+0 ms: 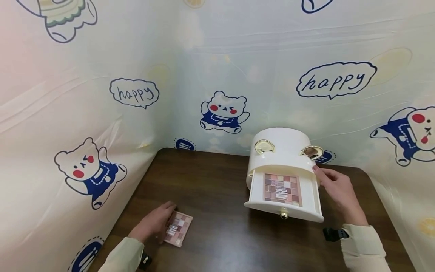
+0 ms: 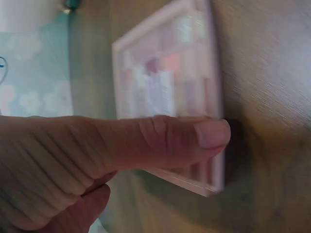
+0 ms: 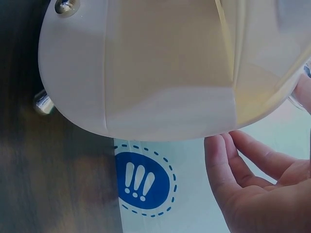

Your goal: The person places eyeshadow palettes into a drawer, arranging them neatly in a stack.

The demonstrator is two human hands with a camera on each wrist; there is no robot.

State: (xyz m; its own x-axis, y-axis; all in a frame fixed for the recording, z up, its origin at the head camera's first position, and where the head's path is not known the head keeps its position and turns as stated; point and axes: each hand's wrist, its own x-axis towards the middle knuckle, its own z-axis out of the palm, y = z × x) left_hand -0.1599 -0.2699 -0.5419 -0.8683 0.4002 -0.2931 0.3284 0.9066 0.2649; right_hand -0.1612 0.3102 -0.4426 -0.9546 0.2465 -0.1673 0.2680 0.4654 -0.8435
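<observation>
My left hand (image 1: 156, 222) grips a pink eyeshadow palette (image 1: 179, 229) at the table's left side. In the left wrist view the thumb (image 2: 165, 141) lies across the blurred palette (image 2: 167, 82); most other fingers are hidden. On the right, my right hand (image 1: 340, 189) holds the edge of a white storage box (image 1: 280, 151) with gold-rimmed round ears. Fingertips (image 3: 216, 148) meet the box's side in the right wrist view. The box's drawer (image 1: 283, 211) is pulled out, with a similar palette (image 1: 282, 189) lying flat inside.
Both things are on a dark wooden table (image 1: 210, 189). Behind and to the left hangs a pale printed cloth (image 1: 183, 75) with bears and the word "happy". A gold knob (image 1: 284, 215) sticks out from the drawer front.
</observation>
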